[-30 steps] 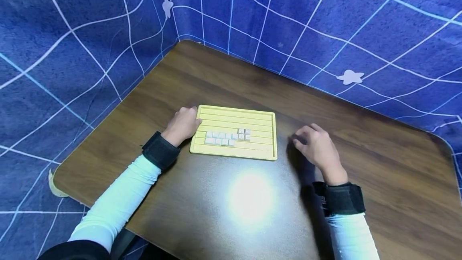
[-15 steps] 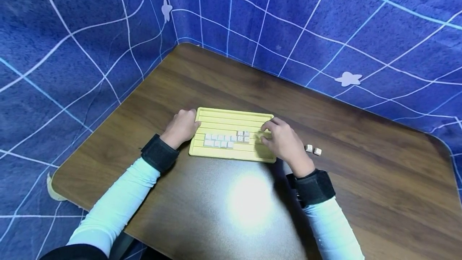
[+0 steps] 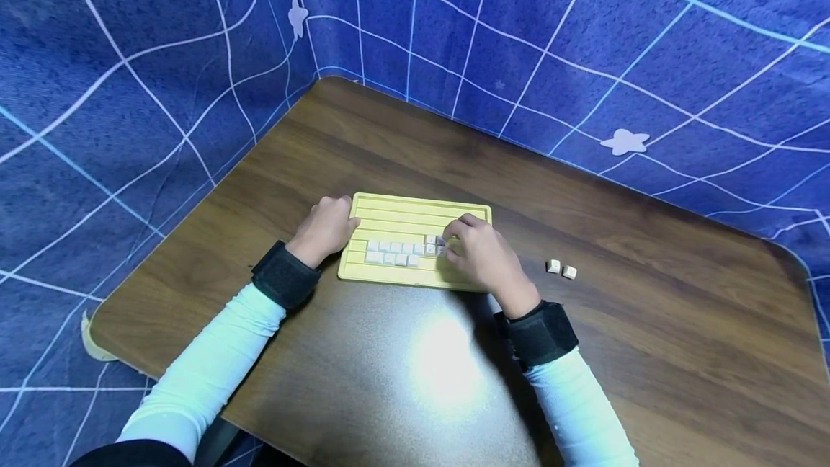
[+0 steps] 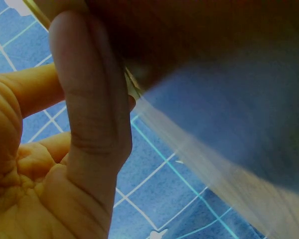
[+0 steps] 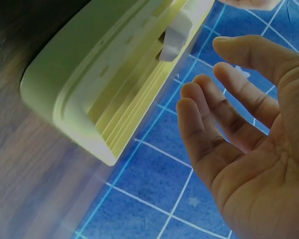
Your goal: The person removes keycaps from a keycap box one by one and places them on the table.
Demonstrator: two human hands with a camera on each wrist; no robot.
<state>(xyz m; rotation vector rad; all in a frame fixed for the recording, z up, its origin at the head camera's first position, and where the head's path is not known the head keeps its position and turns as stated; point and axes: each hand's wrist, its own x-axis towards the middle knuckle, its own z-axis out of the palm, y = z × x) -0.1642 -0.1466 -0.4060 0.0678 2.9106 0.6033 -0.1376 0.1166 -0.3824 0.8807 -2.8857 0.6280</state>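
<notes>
A yellow ridged tray (image 3: 389,211) lies on the table, bearing two rows of white keycaps (image 3: 389,259). My left hand (image 3: 324,225) grips the tray's left edge, thumb over the rim. The left wrist view shows that hand's fingers (image 4: 92,89) up close. Over the right part of the tray is my right hand (image 3: 483,251), fingertips at the right end of the keycap rows and partly covering them. In the right wrist view its thumb and fingers (image 5: 189,119) are loosely bent and apart, with nothing between them, beside the tray wall (image 5: 55,84).
Two loose keycaps, one of them this white keycap (image 3: 553,266), lie on the brown wooden table (image 3: 648,251) right of the tray. A blue curtain (image 3: 519,34) with white lines and stars borders the table's back and left. Bright glare shows on the table's front.
My right hand has moved left from the table beside the tray to the keycap rows, uncovering two loose keycaps. The left hand has stayed at the tray's edge.
</notes>
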